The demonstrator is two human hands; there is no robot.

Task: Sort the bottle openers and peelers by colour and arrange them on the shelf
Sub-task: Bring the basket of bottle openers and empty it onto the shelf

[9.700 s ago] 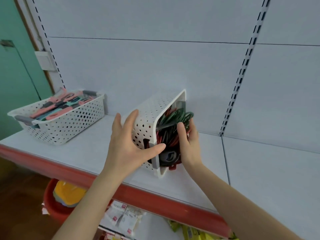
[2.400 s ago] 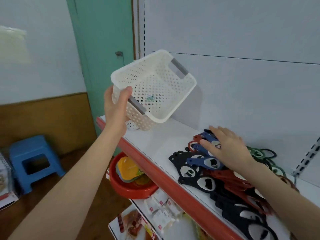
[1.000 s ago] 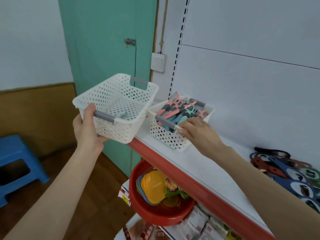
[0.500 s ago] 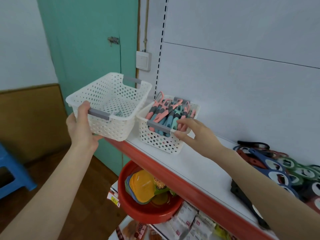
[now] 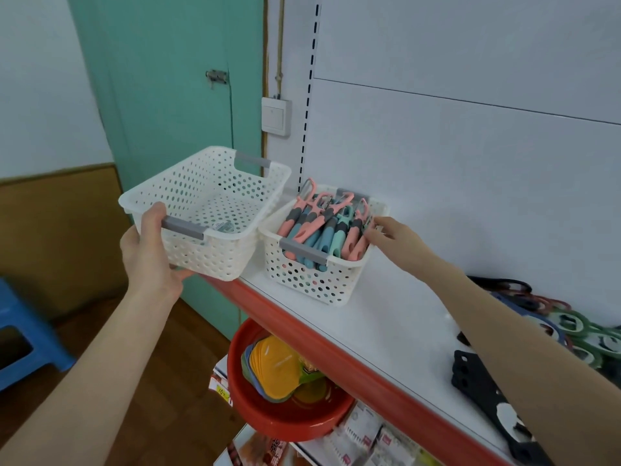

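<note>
Two-handed: hold empty basket [image 5: 208, 260] level, left grip [image 5: 148, 253] clasping its handle end, brace peeler basket [image 5: 312, 280] with straight-fingered right grip [image 5: 393, 235], sort peelers [image 5: 319, 230] by colour.

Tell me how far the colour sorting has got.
Done: the bottle openers lie out on the shelf, colours mixed in a heap. In hand: the left hand holds an empty basket by its rim; the right hand reaches the full basket of pink and teal peelers. Left: all the sorting and arranging.
</note>
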